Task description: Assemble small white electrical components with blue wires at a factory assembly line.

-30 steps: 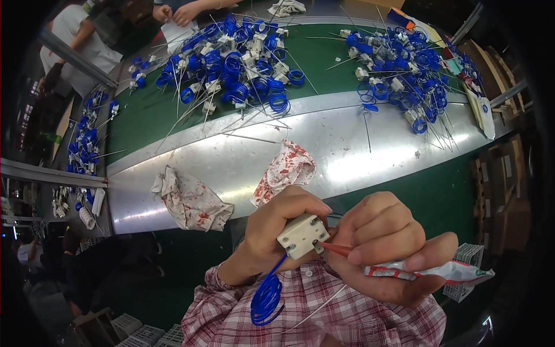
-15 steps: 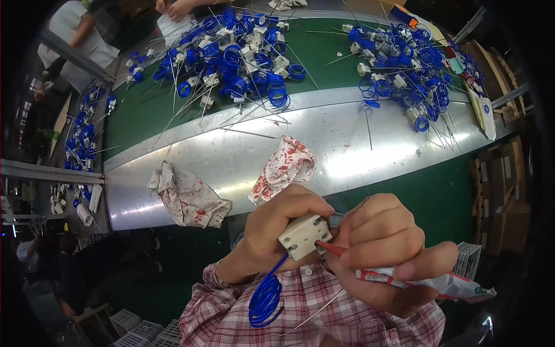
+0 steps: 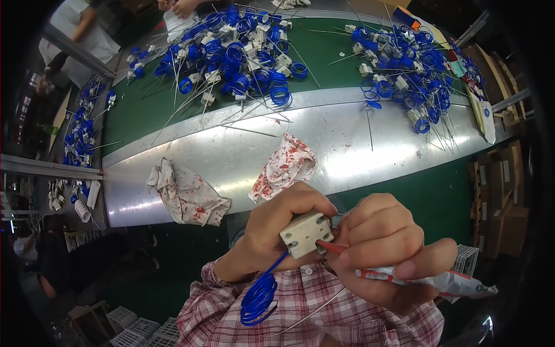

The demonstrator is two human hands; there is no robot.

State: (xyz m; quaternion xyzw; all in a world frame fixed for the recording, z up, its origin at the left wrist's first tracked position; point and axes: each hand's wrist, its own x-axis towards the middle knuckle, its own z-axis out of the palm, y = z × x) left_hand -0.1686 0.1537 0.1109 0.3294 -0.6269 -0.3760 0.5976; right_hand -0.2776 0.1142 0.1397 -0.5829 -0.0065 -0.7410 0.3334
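My left hand [image 3: 276, 228] is closed round a small off-white block [image 3: 305, 236] with screws in its corners. From the block hangs a coil of blue wire [image 3: 258, 299], and a thin metal rod [image 3: 312, 313] slants below it across a checked shirt. In my right hand [image 3: 384, 246] is a squeeze tube [image 3: 451, 282], white and silver with red marks. Its red tapered nozzle [image 3: 332, 247] touches a hole near the block's lower right edge. The tip of the nozzle is hidden in or at that hole.
Two red-stained cloths, one crumpled [image 3: 287, 165] and one greyer [image 3: 188, 194], lie on the metal table edge [image 3: 347, 139]. Heaps of blue-coiled blocks [image 3: 237, 52] with thin rods cover parts of the green belt [image 3: 324, 55]. Another person [image 3: 87, 37] stands at far left; cartons [image 3: 509, 196] are stacked at right.
The blue coil has swung slightly left, and the block has tilted a little. Both hands keep their grip, with the nozzle still at the hole.
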